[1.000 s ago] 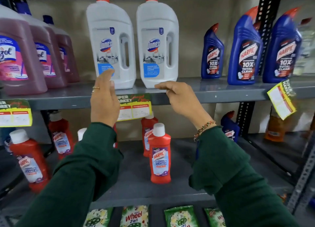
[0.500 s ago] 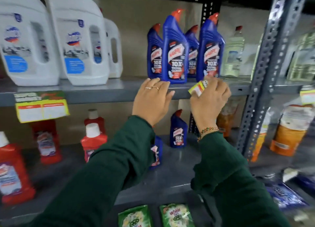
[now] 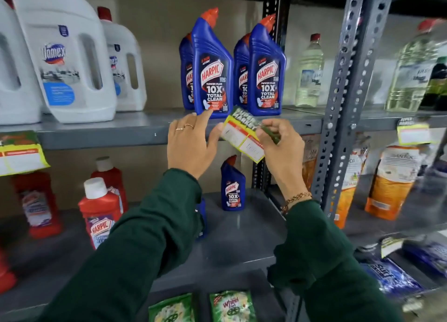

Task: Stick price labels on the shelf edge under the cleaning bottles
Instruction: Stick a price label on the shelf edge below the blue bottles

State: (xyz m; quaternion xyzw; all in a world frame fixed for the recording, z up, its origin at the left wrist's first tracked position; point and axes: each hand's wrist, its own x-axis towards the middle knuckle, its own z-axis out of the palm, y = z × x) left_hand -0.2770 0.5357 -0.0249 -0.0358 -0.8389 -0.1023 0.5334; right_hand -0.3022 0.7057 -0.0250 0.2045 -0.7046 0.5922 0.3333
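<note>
Blue Harpic bottles [image 3: 212,75] above right hand's [image 3: 284,152] "Super Market" label [image 3: 243,138].

Shelf edge [image 3: 108,138] bare btwn the hung label [image 3: 20,153] at far left and the left hand [image 3: 189,145]; room to pass there. Blue bottles [image 3: 212,67] stand near the front lip above both hands, white jugs [image 3: 65,55] crowd the left. Metal upright [image 3: 338,104] blocks the right, just beside the right hand [image 3: 283,150] w/ its tilted label [image 3: 242,138].

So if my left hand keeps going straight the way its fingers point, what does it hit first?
Probably the base of the front blue Harpic bottle: the left hand's index fingertip already points at its bottom edge above the shelf edge. Depth is unclear.
</note>
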